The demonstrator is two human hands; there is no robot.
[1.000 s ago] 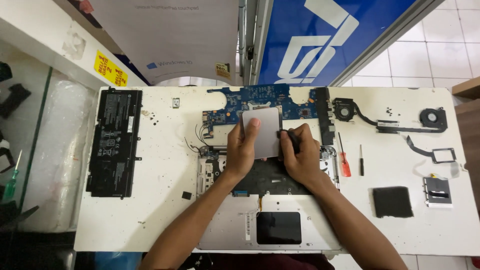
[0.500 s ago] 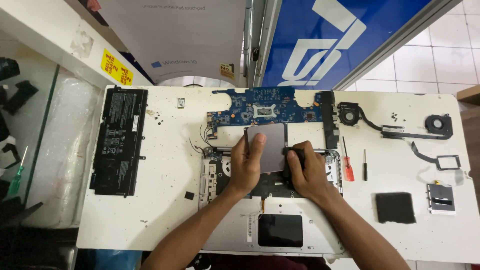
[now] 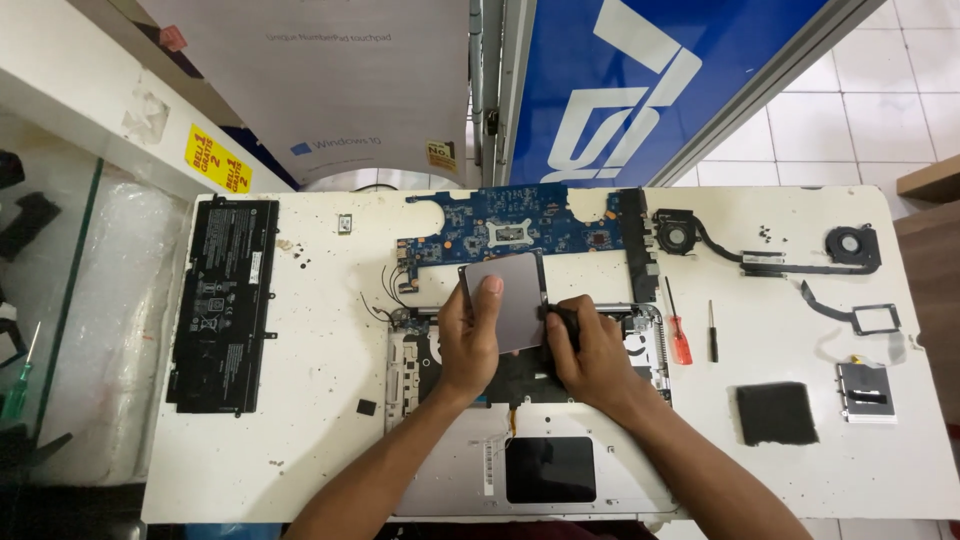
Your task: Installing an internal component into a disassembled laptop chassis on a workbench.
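Currently, head view: left hand (image 3: pixel 468 340) pinches a grey flat plate (image 3: pixel 510 298) by its left edge, held above the open laptop chassis (image 3: pixel 430 470). Right hand (image 3: pixel 595 355) is closed on a small black part (image 3: pixel 562 322) at the plate's right edge. Risk: loose pinch lets the plate drop onto the blue motherboard (image 3: pixel 520 228) just beyond.

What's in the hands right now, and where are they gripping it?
A flat grey rectangular panel: the left hand holds its left edge, thumb on the face; the right hand pinches its lower right edge.
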